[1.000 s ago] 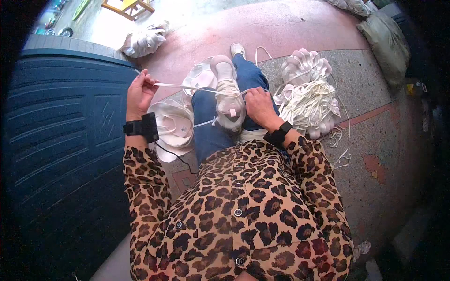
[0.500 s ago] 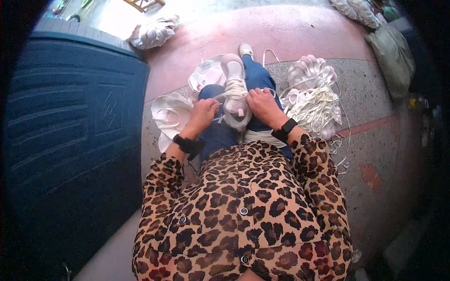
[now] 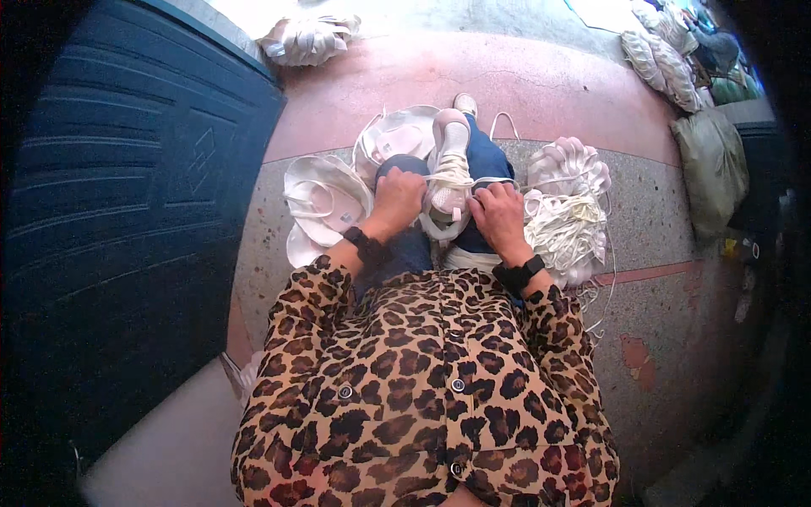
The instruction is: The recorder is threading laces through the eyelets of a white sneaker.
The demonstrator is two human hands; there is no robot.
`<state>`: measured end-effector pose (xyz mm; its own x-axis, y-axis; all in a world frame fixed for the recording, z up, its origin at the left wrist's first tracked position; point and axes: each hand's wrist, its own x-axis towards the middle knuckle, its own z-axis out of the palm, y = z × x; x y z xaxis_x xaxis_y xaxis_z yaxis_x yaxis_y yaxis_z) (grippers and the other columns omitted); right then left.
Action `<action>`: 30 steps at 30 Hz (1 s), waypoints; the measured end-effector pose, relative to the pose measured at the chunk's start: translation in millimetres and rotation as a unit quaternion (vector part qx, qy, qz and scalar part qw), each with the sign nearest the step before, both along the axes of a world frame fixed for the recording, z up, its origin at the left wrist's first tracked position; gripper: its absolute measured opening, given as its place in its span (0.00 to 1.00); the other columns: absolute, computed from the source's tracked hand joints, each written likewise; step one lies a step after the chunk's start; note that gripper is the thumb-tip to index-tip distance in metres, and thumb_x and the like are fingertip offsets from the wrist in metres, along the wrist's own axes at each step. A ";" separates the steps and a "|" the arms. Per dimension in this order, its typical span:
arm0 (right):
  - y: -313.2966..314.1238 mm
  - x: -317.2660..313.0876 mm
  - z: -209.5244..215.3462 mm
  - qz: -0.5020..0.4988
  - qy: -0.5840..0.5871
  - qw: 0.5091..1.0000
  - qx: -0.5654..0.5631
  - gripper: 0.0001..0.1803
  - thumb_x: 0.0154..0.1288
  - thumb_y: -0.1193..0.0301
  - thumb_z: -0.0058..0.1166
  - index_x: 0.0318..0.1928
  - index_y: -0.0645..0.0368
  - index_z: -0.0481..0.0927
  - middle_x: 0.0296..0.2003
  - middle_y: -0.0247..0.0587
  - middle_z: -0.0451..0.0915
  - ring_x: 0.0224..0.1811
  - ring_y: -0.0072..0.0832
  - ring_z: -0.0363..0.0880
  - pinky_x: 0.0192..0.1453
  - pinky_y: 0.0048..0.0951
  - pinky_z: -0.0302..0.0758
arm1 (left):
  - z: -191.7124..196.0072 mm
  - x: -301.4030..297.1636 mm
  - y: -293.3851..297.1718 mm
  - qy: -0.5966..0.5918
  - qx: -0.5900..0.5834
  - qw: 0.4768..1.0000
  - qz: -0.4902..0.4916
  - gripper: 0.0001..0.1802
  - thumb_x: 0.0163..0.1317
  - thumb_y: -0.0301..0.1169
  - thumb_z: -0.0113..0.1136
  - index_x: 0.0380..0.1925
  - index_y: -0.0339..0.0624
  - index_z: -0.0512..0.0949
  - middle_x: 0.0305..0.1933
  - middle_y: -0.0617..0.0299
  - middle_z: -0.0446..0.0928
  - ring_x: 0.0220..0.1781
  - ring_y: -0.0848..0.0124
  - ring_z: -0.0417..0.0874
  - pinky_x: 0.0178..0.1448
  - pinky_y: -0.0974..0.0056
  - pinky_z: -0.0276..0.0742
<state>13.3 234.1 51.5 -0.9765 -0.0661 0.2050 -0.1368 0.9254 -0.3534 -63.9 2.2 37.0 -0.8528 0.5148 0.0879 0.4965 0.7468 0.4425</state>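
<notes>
Nearest, one long-sleeved leopard-print shirt (image 3: 397, 372), buttoned, with a black band at each wrist. Next, two bare hands: the left hand (image 3: 400, 201) just left of the shoe, fingers curled, their tips hidden, so whether they grasp the lace cannot be told; the right hand (image 3: 500, 215) just right of it, fingers bent inward, their grip likewise not discernible. Between them, one pale pink-and-white shoe (image 3: 452, 160), toe far, heel near, set between two legs in blue jeans (image 3: 490, 160), with a white lace (image 3: 450, 180) across its front. Left, beyond the left hand, white shoe pieces (image 3: 325, 198) on the speckled floor; right, a tangle of cream laces (image 3: 566, 232), with a cluster of pale pieces (image 3: 570, 160) farther. Far right, one greyish sack (image 3: 712, 169); far left, one white bundle (image 3: 311, 39).
</notes>
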 end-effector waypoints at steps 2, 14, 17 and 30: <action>1.8 -0.2 2.0 0.007 0.005 1.000 -0.005 0.09 0.60 0.63 0.63 0.37 0.53 0.84 0.38 0.36 0.80 0.47 0.38 0.75 0.50 0.42 0.68 | -2.1 -1.8 6.0 0.004 -0.027 1.000 -0.006 0.09 0.64 0.33 0.56 0.30 0.44 0.82 0.33 0.54 0.82 0.42 0.50 0.78 0.47 0.47 0.74; 1.3 -2.1 4.4 0.023 -0.001 1.000 0.010 0.09 0.58 0.62 0.60 0.34 0.53 0.84 0.37 0.38 0.78 0.47 0.39 0.74 0.49 0.44 0.68 | 20.0 -9.9 14.5 -0.028 -0.115 0.990 -0.074 0.06 0.59 0.31 0.56 0.30 0.47 0.83 0.36 0.55 0.83 0.44 0.52 0.80 0.46 0.47 0.74; 1.8 -1.8 2.8 0.018 -0.027 0.999 0.019 0.09 0.58 0.62 0.60 0.35 0.53 0.85 0.38 0.38 0.79 0.47 0.39 0.74 0.49 0.44 0.69 | 16.1 -9.5 12.6 -0.040 -0.111 0.989 -0.089 0.07 0.58 0.31 0.57 0.28 0.46 0.83 0.34 0.55 0.84 0.44 0.53 0.81 0.44 0.47 0.73; -6.7 -4.3 -12.0 -0.022 -0.060 0.998 0.009 0.09 0.57 0.71 0.59 0.39 0.56 0.81 0.34 0.42 0.80 0.44 0.41 0.77 0.46 0.44 0.72 | 17.3 25.6 18.1 0.045 -0.055 0.997 0.026 0.11 0.59 0.39 0.65 0.34 0.44 0.85 0.35 0.58 0.83 0.42 0.56 0.80 0.44 0.51 0.72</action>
